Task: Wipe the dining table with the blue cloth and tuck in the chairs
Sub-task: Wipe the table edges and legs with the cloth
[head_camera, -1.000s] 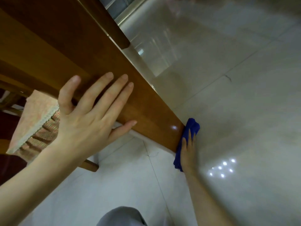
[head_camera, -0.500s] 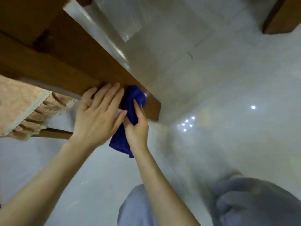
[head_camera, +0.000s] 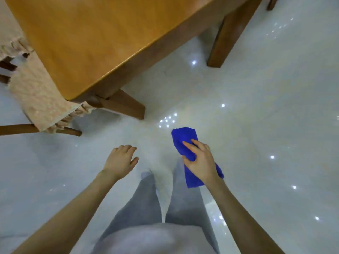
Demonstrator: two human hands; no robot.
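One dining table, blue cloth held off its near corner, neither hand touching the wood.
White glossy floor lies all round the table. Chair with a pink fringed seat cover stands at the table's left edge, seat partly under the top. Grey trousers stand short of the table's near corner. Cloth hangs over the floor, apart from the table, gripped by the right hand, thumb on top. Left hand is apart from it, fingers loosely curled, holding nothing.
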